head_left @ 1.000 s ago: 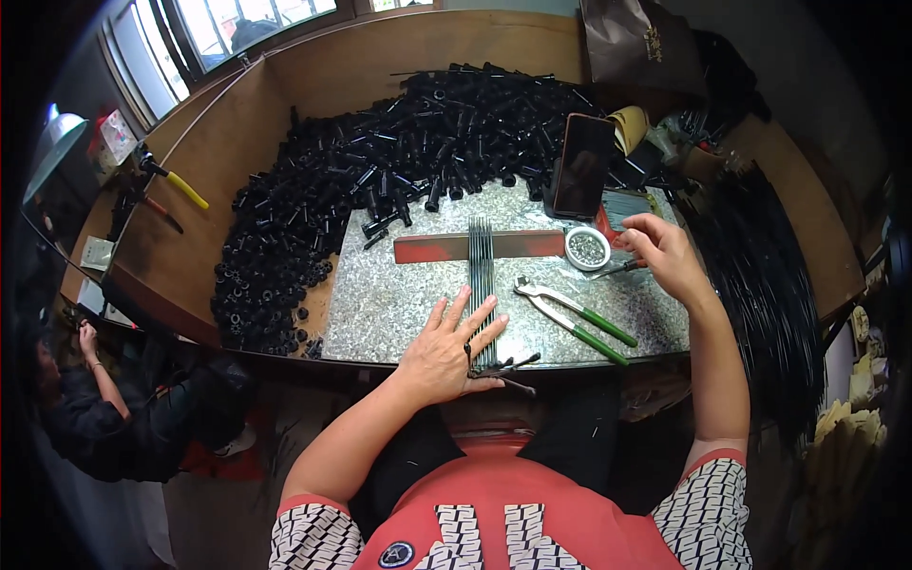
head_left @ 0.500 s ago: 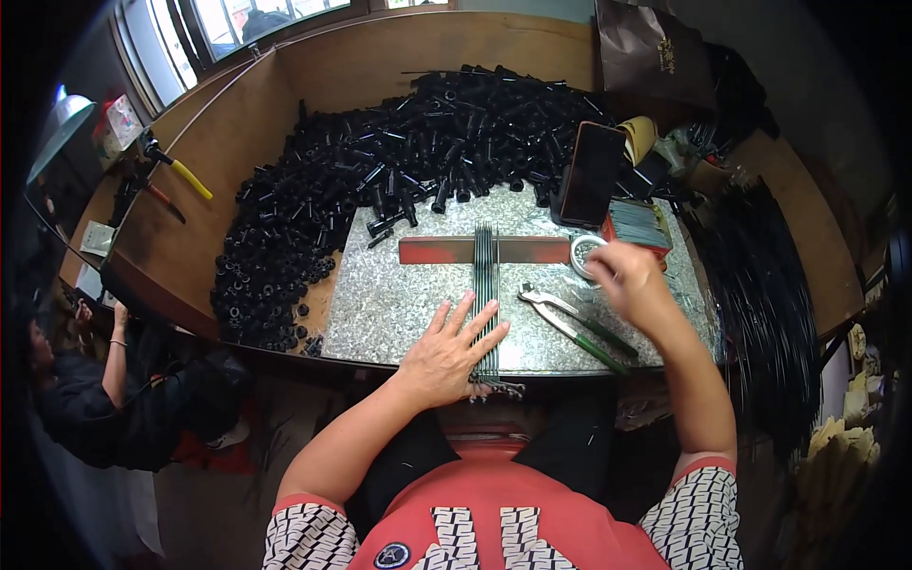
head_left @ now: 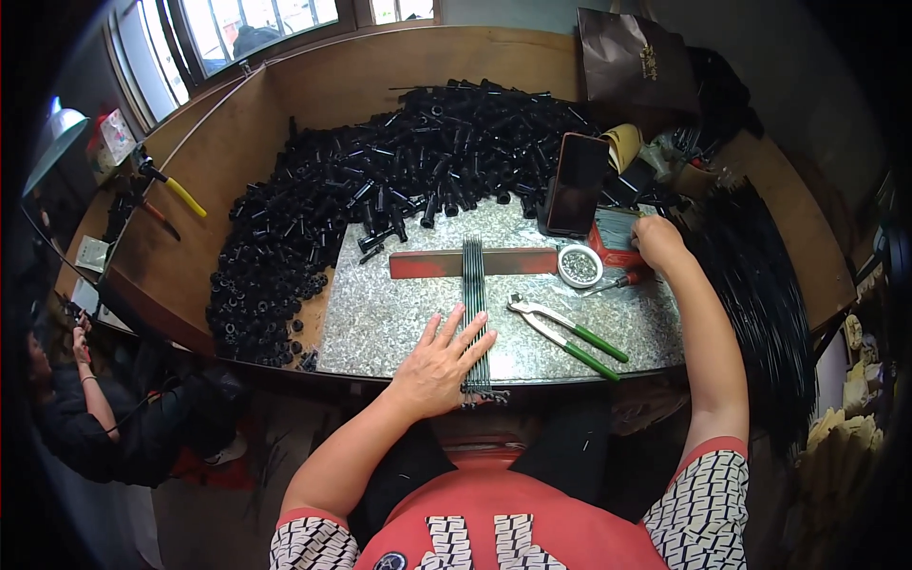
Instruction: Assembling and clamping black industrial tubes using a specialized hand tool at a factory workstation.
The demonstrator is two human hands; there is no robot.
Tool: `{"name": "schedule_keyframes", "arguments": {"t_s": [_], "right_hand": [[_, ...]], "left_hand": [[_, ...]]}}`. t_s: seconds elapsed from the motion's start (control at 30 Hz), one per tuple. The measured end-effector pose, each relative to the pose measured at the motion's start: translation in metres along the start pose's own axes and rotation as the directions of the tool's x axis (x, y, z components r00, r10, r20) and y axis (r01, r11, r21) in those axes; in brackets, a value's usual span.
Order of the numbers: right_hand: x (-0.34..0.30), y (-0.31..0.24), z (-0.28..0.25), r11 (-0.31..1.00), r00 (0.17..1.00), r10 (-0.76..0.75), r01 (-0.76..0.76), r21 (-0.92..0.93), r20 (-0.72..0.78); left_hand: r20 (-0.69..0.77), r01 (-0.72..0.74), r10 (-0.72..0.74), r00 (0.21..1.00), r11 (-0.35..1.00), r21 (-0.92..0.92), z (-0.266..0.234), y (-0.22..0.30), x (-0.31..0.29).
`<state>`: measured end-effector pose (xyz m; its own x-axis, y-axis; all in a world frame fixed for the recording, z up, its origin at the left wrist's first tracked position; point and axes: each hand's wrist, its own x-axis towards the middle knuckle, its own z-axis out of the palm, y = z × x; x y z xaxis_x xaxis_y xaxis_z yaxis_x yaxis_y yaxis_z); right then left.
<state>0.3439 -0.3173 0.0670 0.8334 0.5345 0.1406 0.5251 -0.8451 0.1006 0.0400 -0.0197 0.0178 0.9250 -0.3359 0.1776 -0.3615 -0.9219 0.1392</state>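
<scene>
My left hand lies flat with its fingers spread over a row of thin dark metal rods. The rods run side by side across a red-and-grey bar, and their knobbed ends stick out past the table's front edge. At the right, my right hand is at the edge of a red box that holds thin greyish pieces. Its fingers are curled together; what is in them is too small to make out. Left of the box stands a round white dish of small metal bits. Green-handled pincers lie in front.
Black plastic tubular parts are heaped behind and left on the speckled slab. A phone stands upright by the box. A screwdriver lies near it. Long black rods lie at right. Another person sits at far left.
My right hand has moved right from above the white dish to the red box, uncovering the dish and the screwdriver. My left hand stays on the rods. The view has shifted slightly.
</scene>
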Motion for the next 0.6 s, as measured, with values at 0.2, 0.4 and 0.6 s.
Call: {"name": "schedule_keyframes", "arguments": {"t_s": [0.2,0.4,0.6], "right_hand": [[-0.011,-0.002,-0.007,0.996,0.991,-0.044,0.034,-0.08,-0.123],[-0.007,-0.064,-0.032,0.917,0.885,-0.282,0.362,0.168,-0.37],[0.006,-0.142,-0.003,0.815,0.801,-0.526,0.571,0.098,-0.285]], "left_hand": [[0.01,-0.004,0.004,1.0,1.0,-0.01,-0.001,0.001,0.004],[0.028,-0.008,0.007,1.0,1.0,0.008,0.005,-0.002,0.002],[-0.053,-0.02,0.02,0.998,1.0,0.008,0.002,0.002,0.004]]}}
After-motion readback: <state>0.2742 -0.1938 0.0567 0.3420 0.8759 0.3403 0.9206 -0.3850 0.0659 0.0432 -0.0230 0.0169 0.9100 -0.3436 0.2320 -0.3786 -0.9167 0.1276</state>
